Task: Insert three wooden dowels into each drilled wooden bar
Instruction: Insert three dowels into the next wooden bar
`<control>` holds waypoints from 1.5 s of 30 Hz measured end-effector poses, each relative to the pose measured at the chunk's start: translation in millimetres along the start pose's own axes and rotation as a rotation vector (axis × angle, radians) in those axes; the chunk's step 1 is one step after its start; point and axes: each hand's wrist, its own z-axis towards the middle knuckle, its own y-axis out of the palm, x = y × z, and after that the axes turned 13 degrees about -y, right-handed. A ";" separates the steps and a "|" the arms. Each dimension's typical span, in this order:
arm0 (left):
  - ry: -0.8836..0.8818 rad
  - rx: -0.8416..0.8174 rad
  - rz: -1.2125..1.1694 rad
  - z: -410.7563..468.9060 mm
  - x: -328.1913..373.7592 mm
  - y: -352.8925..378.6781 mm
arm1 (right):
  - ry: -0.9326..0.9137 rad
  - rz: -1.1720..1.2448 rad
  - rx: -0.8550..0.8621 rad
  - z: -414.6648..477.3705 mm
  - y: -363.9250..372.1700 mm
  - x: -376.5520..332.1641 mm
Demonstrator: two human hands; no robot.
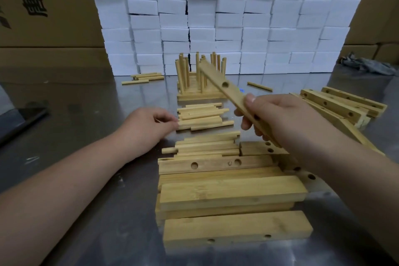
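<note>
Head view: right hand [278,119] is gripping a drilled bar [226,88] by its near end, thumb on top and fingers [245,124] curled under, clamped on the wood. The bar is hanging tilted in the air above the desk [86,136], far end pointing away, one empty hole facing up and no dowels in it yet.

Left hand [149,125] is reaching to the loose dowels [203,116] lying just beyond a nearer dowel heap [207,147]. Its fingertips are curled at the dowel ends; cannot tell whether one is already pinched.

Finished bars [198,77] are standing behind with dowels upright. Undrilled-side stock bars [233,192] are lying stacked nearest, more drilled ones [341,103] at right.

Judgement: picking the first dowel for this bar. To do it well, take a single dowel near its end, turn the bar's hole face toward the left hand, line the dowel square to the hole, then push straight and seat fully. Going in crooked is likely jamming it. Grip is covering a hole, so sliding the right hand back may be needed.
</note>
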 end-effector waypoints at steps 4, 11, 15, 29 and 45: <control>0.025 0.049 -0.396 -8.5 13.1 -6.1 | 0.165 0.314 0.040 4.3 -2.7 -3.9; 0.181 0.080 -0.550 -28.0 28.2 -3.6 | 0.242 0.649 0.121 4.0 -6.7 -4.5; 0.215 0.137 -0.540 -34.6 33.3 -2.8 | 0.201 0.639 0.100 3.4 -5.1 -4.4; 0.269 0.285 -0.380 -40.5 32.1 0.2 | 0.108 0.543 -0.035 4.6 -2.7 1.9; 0.467 0.401 -0.005 -33.6 24.8 -2.5 | 0.073 0.437 -0.069 3.8 -2.8 3.3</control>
